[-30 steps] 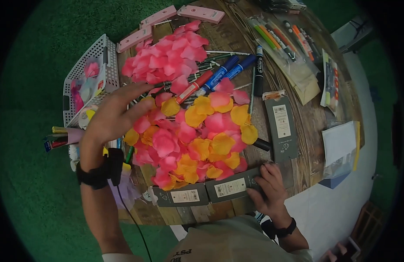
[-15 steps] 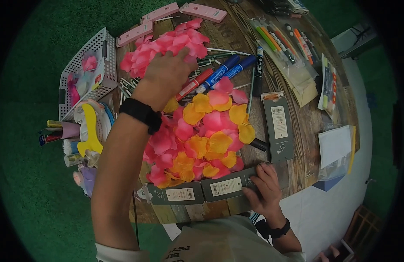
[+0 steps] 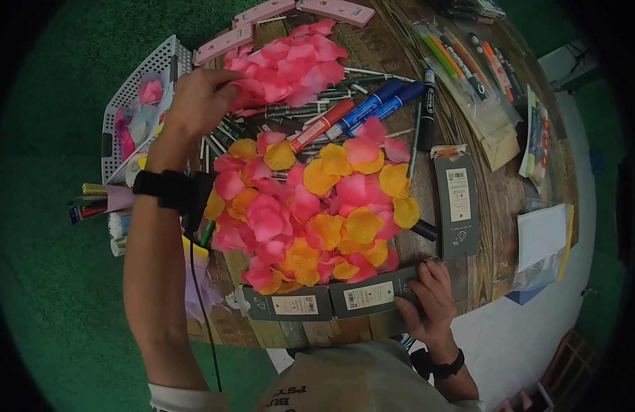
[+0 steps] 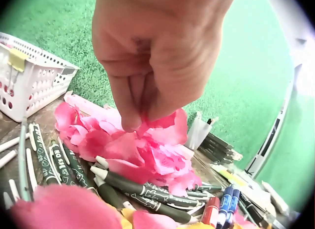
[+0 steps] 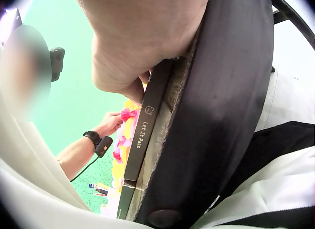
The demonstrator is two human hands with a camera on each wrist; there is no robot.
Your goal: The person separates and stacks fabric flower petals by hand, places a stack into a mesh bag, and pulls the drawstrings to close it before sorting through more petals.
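Observation:
My left hand [image 3: 201, 103] is at the left edge of a heap of pink petals [image 3: 297, 58]. In the left wrist view its thumb and fingers pinch a pink petal [image 4: 167, 128] at the top of that heap. My right hand [image 3: 431, 302] holds the right end of a dark grey box [image 3: 369, 295], fingers curled over it. Printing on the side of this box shows in the right wrist view. Behind it spreads a mixed pile of pink and yellow petals [image 3: 269, 213], covering part of the pens [image 3: 283, 113] beneath.
Red [image 3: 324, 125] and blue markers [image 3: 364, 110] lie between the two petal piles. Another dark grey box [image 3: 457, 206] stands at the right, with bagged pens [image 3: 455, 65] beyond. A white basket [image 3: 142, 89] is at the left, pink boxes [image 3: 223, 44] at the back.
My left hand first reached from the left onto the pink heap, then drew back to its left edge and pinched a petal. The right hand has stayed on the box.

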